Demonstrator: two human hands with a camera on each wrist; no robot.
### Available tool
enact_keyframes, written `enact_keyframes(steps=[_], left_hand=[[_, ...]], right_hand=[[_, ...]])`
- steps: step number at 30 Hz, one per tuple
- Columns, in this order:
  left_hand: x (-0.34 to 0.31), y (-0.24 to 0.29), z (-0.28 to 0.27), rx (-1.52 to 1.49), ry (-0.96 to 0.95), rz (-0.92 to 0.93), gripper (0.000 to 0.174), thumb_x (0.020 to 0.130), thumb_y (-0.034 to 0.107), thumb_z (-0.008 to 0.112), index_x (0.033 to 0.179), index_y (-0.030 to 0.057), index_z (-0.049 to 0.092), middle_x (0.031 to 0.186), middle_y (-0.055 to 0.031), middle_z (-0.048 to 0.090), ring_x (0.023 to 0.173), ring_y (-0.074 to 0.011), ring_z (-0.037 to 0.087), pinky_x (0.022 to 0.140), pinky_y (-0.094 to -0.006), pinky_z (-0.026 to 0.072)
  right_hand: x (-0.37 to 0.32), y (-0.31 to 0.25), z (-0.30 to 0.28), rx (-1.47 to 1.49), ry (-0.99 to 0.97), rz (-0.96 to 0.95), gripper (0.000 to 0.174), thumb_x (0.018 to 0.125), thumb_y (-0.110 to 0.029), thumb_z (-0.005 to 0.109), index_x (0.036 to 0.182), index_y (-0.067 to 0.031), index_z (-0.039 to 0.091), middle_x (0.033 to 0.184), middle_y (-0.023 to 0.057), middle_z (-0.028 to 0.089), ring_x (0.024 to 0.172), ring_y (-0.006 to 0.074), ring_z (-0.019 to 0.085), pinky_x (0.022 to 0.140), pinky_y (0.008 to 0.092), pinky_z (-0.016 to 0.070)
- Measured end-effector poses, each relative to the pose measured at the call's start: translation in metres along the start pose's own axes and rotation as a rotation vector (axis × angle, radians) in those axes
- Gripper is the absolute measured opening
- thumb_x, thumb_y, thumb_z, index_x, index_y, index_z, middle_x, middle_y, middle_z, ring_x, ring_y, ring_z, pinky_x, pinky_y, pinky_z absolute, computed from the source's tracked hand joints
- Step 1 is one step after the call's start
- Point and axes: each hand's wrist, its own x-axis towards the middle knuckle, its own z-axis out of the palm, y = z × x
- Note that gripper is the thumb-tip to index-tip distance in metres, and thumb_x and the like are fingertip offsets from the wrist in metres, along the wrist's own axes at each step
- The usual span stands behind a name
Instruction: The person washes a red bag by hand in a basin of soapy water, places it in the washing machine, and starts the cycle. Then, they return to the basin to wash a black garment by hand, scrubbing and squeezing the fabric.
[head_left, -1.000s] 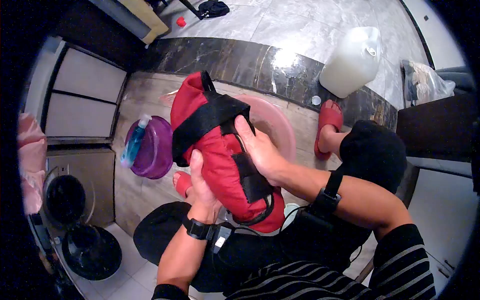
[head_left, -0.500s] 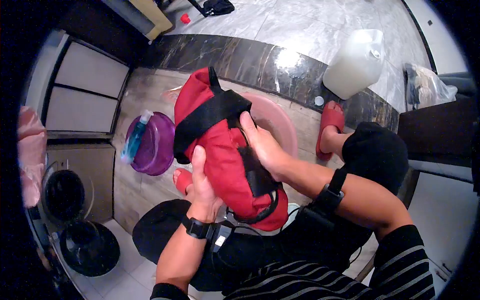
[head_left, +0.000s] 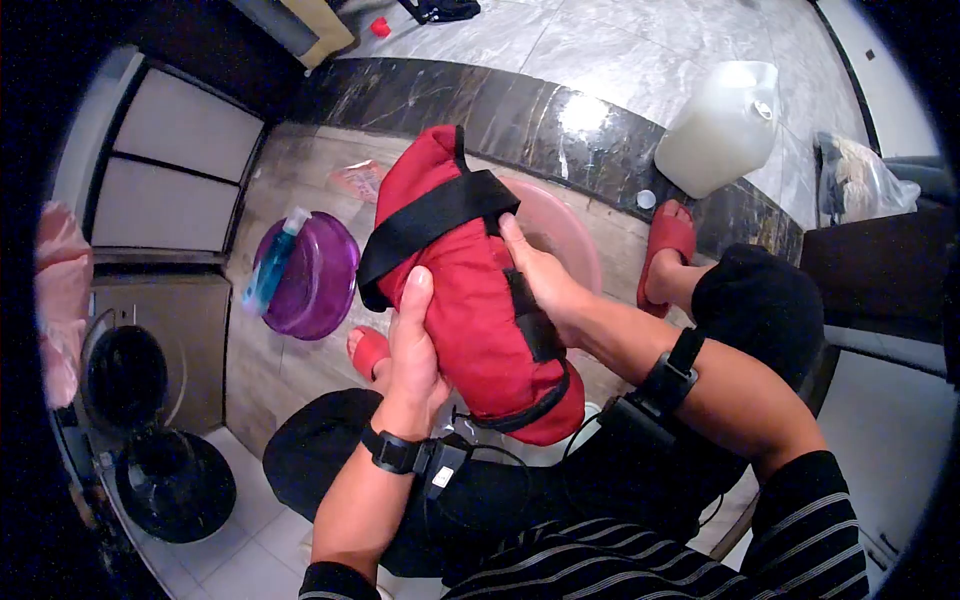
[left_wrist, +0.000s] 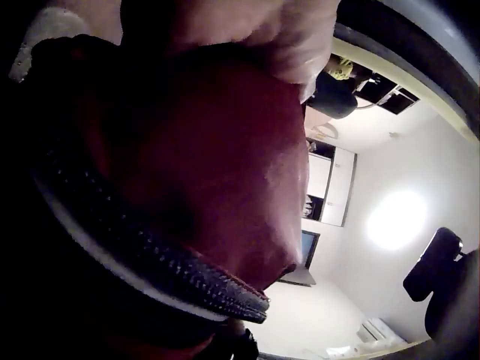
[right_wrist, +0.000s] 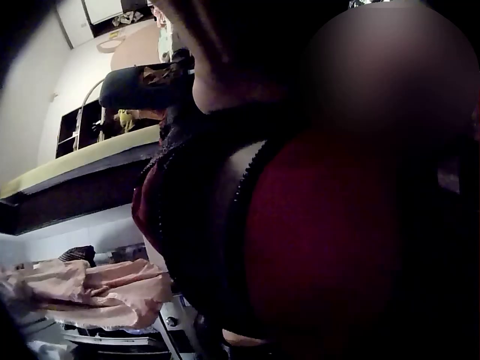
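A red fabric bag (head_left: 470, 310) with a wide black strap (head_left: 440, 222) and black trim is held up between both hands, above the person's lap. The left hand (head_left: 412, 350) grips its left side, thumb lying along the red cloth and fingers hidden beneath. On the opposite side the right hand (head_left: 550, 285) holds the edge, its thumb by the strap's end and its other fingers out of sight. A dark zipper (left_wrist: 165, 255) runs across the bag in the left wrist view. The right wrist view is dim, showing red cloth (right_wrist: 315, 225) beside zipper teeth.
Behind the bag stands a pink basin (head_left: 580, 235), partly covered. A purple basin (head_left: 330, 315) with a bottle of blue liquid (head_left: 272, 265) across it is at the left. A whitish jug (head_left: 720, 130) stands on the dark stone strip, near a red slipper (head_left: 670, 245).
Both hands have shifted the bag slightly right and away from the body, uncovering more of a packet on the floor. The head view has tilted a little. Both hands keep their hold.
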Motion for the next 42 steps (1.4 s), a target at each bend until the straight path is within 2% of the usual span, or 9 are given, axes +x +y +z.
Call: enact_keyframes(steps=[6,12,15,28,32,34,37,39,42], left_hand=[[0.000,0.002,-0.011,0.092,0.037,-0.029,0.060,0.092,0.045,0.054,0.134,0.0043,0.043,0.129,-0.0123,0.054,0.116,-0.0272,0.055,0.103,-0.0416,0.0420],[0.003,0.001,-0.015,0.080,0.011,-0.061,0.060,0.093,0.049,0.051,0.134,0.0055,0.044,0.129,-0.0116,0.055,0.116,-0.0268,0.055,0.103,-0.0417,0.0415],[0.008,-0.002,-0.021,-0.014,-0.032,-0.097,0.061,0.093,0.050,0.049,0.134,0.0056,0.044,0.129,-0.0115,0.055,0.117,-0.0270,0.055,0.104,-0.0415,0.0408],[0.008,-0.001,-0.016,-0.121,-0.037,-0.185,0.064,0.092,0.054,0.048,0.135,0.0057,0.043,0.128,-0.0121,0.055,0.116,-0.0278,0.055,0.102,-0.0427,0.0420],[0.004,0.003,-0.011,-0.131,-0.065,-0.231,0.063,0.092,0.054,0.048,0.134,0.0067,0.043,0.127,-0.0116,0.056,0.114,-0.0279,0.056,0.102,-0.0437,0.0428],[0.000,0.001,-0.015,-0.078,-0.089,-0.275,0.074,0.090,0.059,0.047,0.139,0.0057,0.037,0.136,-0.0110,0.048,0.124,-0.0265,0.048,0.107,-0.0438,0.0372],[-0.002,-0.013,-0.028,-0.064,-0.178,-0.337,0.083,0.088,0.063,0.048,0.144,0.0042,0.030,0.144,-0.0094,0.040,0.132,-0.0233,0.041,0.109,-0.0414,0.0343],[-0.007,-0.017,-0.031,-0.140,-0.197,-0.337,0.082,0.087,0.054,0.058,0.145,0.0063,0.025,0.147,-0.0078,0.037,0.134,-0.0217,0.037,0.111,-0.0396,0.0317],[-0.003,-0.019,-0.032,-0.184,-0.244,-0.321,0.075,0.088,0.046,0.062,0.143,0.0058,0.030,0.142,-0.0086,0.043,0.129,-0.0215,0.043,0.110,-0.0392,0.0347]], right_hand=[[0.009,0.007,-0.010,0.051,0.091,0.232,0.075,0.090,-0.069,0.035,0.129,-0.0073,0.053,0.122,0.0113,0.060,0.107,0.0228,0.059,0.094,0.0365,0.0468],[0.013,0.014,-0.013,0.156,-0.021,0.158,0.070,0.093,-0.064,0.033,0.131,-0.0086,0.050,0.123,0.0114,0.059,0.107,0.0230,0.059,0.094,0.0382,0.0470],[-0.016,-0.013,0.010,0.062,0.091,0.161,0.075,0.095,-0.062,0.026,0.128,0.0005,0.052,0.116,0.0196,0.061,0.101,0.0285,0.062,0.093,0.0395,0.0455],[-0.008,-0.009,0.003,0.105,0.023,0.235,0.075,0.095,-0.061,0.028,0.132,0.0001,0.048,0.124,0.0178,0.058,0.109,0.0287,0.059,0.097,0.0407,0.0423],[-0.012,-0.015,0.003,0.041,0.082,0.198,0.073,0.094,-0.060,0.033,0.126,0.0021,0.052,0.113,0.0159,0.063,0.098,0.0267,0.063,0.091,0.0389,0.0467],[-0.006,-0.010,-0.001,0.089,0.080,0.133,0.068,0.094,-0.058,0.038,0.117,0.0019,0.058,0.101,0.0134,0.067,0.085,0.0244,0.066,0.084,0.0369,0.0503],[-0.009,-0.021,-0.012,0.107,0.059,0.197,0.063,0.094,-0.056,0.041,0.116,-0.0010,0.060,0.101,0.0116,0.067,0.083,0.0226,0.066,0.082,0.0354,0.0510],[-0.018,-0.031,-0.009,0.148,0.013,0.190,0.058,0.094,-0.055,0.043,0.117,-0.0042,0.060,0.101,0.0098,0.067,0.082,0.0212,0.066,0.079,0.0342,0.0518],[-0.022,-0.035,-0.014,0.122,-0.049,0.201,0.052,0.095,-0.051,0.043,0.117,-0.0066,0.059,0.102,0.0078,0.068,0.082,0.0197,0.066,0.078,0.0332,0.0524]])
